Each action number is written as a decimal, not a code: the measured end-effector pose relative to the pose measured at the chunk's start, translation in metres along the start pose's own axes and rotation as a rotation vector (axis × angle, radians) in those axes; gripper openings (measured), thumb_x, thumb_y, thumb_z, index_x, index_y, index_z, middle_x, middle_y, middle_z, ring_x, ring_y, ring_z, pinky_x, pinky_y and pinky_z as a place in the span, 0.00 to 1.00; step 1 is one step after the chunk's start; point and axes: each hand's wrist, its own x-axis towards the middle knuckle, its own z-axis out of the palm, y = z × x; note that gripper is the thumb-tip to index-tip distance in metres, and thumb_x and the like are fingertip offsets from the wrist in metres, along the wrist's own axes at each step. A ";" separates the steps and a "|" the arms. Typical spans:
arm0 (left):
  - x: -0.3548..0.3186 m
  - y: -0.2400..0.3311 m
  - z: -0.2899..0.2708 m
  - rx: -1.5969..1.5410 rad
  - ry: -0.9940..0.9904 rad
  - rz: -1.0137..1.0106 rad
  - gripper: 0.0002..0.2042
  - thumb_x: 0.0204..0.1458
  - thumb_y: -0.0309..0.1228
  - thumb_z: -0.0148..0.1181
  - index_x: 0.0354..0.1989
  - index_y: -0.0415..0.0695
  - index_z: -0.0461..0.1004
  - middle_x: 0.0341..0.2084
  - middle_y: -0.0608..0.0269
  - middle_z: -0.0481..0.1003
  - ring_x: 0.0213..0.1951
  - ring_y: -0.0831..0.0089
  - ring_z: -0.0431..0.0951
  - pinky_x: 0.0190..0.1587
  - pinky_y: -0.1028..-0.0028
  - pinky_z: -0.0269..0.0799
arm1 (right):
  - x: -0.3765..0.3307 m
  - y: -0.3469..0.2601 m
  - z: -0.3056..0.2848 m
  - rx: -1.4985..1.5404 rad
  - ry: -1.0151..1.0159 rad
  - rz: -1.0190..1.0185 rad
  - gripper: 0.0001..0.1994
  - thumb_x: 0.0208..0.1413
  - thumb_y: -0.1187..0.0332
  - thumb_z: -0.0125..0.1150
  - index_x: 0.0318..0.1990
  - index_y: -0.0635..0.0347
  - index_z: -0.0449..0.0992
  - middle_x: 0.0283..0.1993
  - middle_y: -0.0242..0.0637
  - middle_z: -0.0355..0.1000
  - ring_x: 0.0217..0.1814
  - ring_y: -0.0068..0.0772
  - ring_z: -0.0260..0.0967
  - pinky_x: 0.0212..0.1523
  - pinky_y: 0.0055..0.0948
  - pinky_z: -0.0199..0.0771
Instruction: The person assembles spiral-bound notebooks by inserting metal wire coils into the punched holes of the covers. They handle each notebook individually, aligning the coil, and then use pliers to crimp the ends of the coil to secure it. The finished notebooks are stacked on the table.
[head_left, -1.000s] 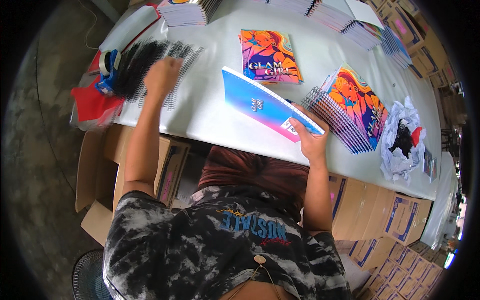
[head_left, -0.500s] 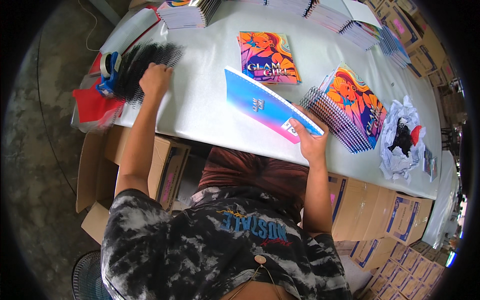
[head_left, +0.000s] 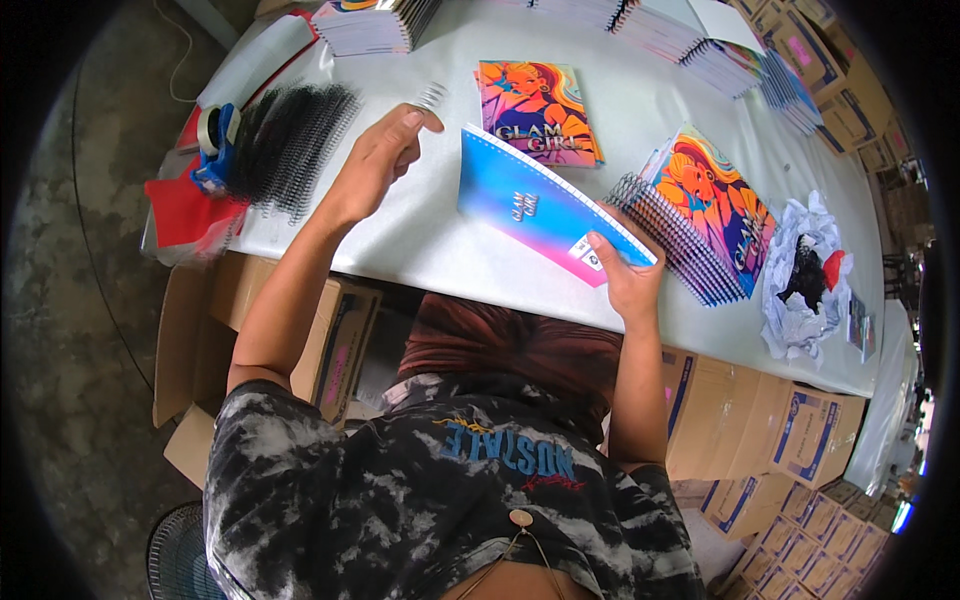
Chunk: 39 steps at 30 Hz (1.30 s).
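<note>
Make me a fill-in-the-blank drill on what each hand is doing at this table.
1. The right hand grips the blue-and-pink booklet by its ____ corner.
2. The left hand pinches a wire ____.
3. The heap of black coils lies to the ____ of the left hand.
4. The tape dispenser beside the coils is ____ in colour.

Missing words: near; coil; left; blue

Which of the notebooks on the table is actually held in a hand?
The blue-to-pink notebook, gripped at its corner by the right hand; the orange-covered ones lie flat or stacked, untouched.
</note>
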 end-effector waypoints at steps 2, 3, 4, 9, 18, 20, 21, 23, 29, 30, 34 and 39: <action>0.002 -0.006 -0.002 0.084 -0.053 0.010 0.13 0.59 0.36 0.42 0.35 0.40 0.70 0.17 0.74 0.56 0.21 0.84 0.53 0.25 0.82 0.51 | 0.000 -0.001 0.003 0.016 0.013 0.002 0.15 0.51 0.80 0.58 0.48 0.69 0.72 0.45 0.40 0.74 0.43 0.20 0.69 0.45 0.20 0.69; 0.005 -0.011 -0.003 0.126 -0.080 0.015 0.14 0.59 0.37 0.42 0.35 0.40 0.70 0.17 0.73 0.56 0.23 0.84 0.53 0.26 0.82 0.52 | 0.000 -0.002 0.003 0.016 0.015 0.004 0.15 0.51 0.80 0.58 0.48 0.69 0.72 0.45 0.39 0.74 0.43 0.20 0.69 0.45 0.20 0.69; 0.006 -0.012 0.001 0.103 -0.062 0.132 0.16 0.60 0.41 0.42 0.34 0.40 0.70 0.18 0.72 0.57 0.23 0.83 0.54 0.27 0.81 0.53 | 0.001 -0.001 0.003 0.018 0.017 0.007 0.15 0.51 0.80 0.59 0.48 0.69 0.72 0.45 0.39 0.74 0.43 0.20 0.69 0.45 0.20 0.69; 0.007 -0.016 0.004 0.263 -0.019 0.165 0.21 0.60 0.47 0.42 0.30 0.40 0.70 0.18 0.73 0.58 0.22 0.84 0.52 0.26 0.82 0.51 | 0.001 0.002 0.002 -0.004 0.023 -0.011 0.15 0.51 0.79 0.59 0.48 0.69 0.72 0.44 0.39 0.74 0.42 0.19 0.69 0.43 0.19 0.69; 0.017 0.004 0.001 0.035 -0.208 -0.265 0.22 0.59 0.48 0.44 0.19 0.44 0.65 0.10 0.76 0.52 0.15 0.84 0.49 0.18 0.81 0.45 | 0.001 -0.002 -0.002 -0.104 -0.072 -0.086 0.14 0.48 0.83 0.57 0.45 0.67 0.75 0.45 0.44 0.74 0.44 0.26 0.71 0.47 0.23 0.70; 0.024 0.004 -0.005 -0.137 -0.246 -0.460 0.21 0.58 0.48 0.46 0.17 0.47 0.62 0.08 0.77 0.51 0.12 0.84 0.47 0.15 0.81 0.43 | 0.004 0.005 -0.002 -0.078 -0.097 -0.209 0.15 0.47 0.84 0.57 0.45 0.67 0.75 0.46 0.46 0.74 0.48 0.32 0.72 0.50 0.27 0.69; 0.029 0.003 -0.009 -0.251 -0.299 -0.517 0.21 0.58 0.48 0.46 0.17 0.47 0.62 0.08 0.77 0.51 0.11 0.84 0.47 0.14 0.82 0.42 | 0.004 0.005 -0.003 -0.092 -0.118 -0.227 0.16 0.46 0.84 0.57 0.45 0.67 0.75 0.46 0.47 0.73 0.49 0.35 0.71 0.52 0.28 0.68; 0.038 0.000 -0.021 -0.481 -0.405 -0.629 0.21 0.58 0.49 0.46 0.18 0.47 0.62 0.07 0.78 0.52 0.10 0.85 0.47 0.13 0.84 0.42 | 0.005 0.005 -0.007 -0.119 -0.160 -0.262 0.16 0.45 0.85 0.57 0.44 0.68 0.75 0.46 0.48 0.73 0.53 0.40 0.70 0.55 0.32 0.67; 0.030 0.023 -0.012 0.400 -0.312 0.309 0.11 0.51 0.32 0.59 0.40 0.40 0.72 0.33 0.65 0.73 0.34 0.75 0.72 0.42 0.77 0.68 | -0.002 -0.003 -0.007 -0.022 -0.054 -0.071 0.13 0.50 0.82 0.56 0.45 0.67 0.75 0.43 0.43 0.75 0.38 0.21 0.71 0.39 0.18 0.70; 0.027 0.027 -0.007 0.542 -0.262 0.491 0.12 0.51 0.32 0.59 0.42 0.40 0.72 0.35 0.64 0.74 0.34 0.73 0.72 0.43 0.77 0.68 | -0.004 0.001 -0.006 -0.009 0.001 -0.019 0.12 0.52 0.79 0.58 0.45 0.66 0.75 0.40 0.38 0.76 0.33 0.14 0.66 0.32 0.14 0.67; 0.019 0.046 0.002 0.930 -0.300 0.338 0.18 0.47 0.31 0.62 0.47 0.41 0.71 0.43 0.59 0.73 0.43 0.64 0.72 0.48 0.68 0.65 | -0.004 -0.003 -0.003 0.008 0.008 -0.022 0.13 0.51 0.77 0.60 0.45 0.68 0.75 0.38 0.36 0.75 0.37 0.17 0.69 0.39 0.18 0.69; 0.017 0.047 0.019 1.178 -0.007 0.823 0.10 0.48 0.29 0.59 0.38 0.39 0.74 0.35 0.55 0.75 0.36 0.61 0.75 0.39 0.69 0.69 | -0.008 -0.002 0.000 0.036 0.018 -0.018 0.13 0.51 0.77 0.59 0.45 0.69 0.74 0.41 0.37 0.75 0.39 0.19 0.69 0.42 0.20 0.69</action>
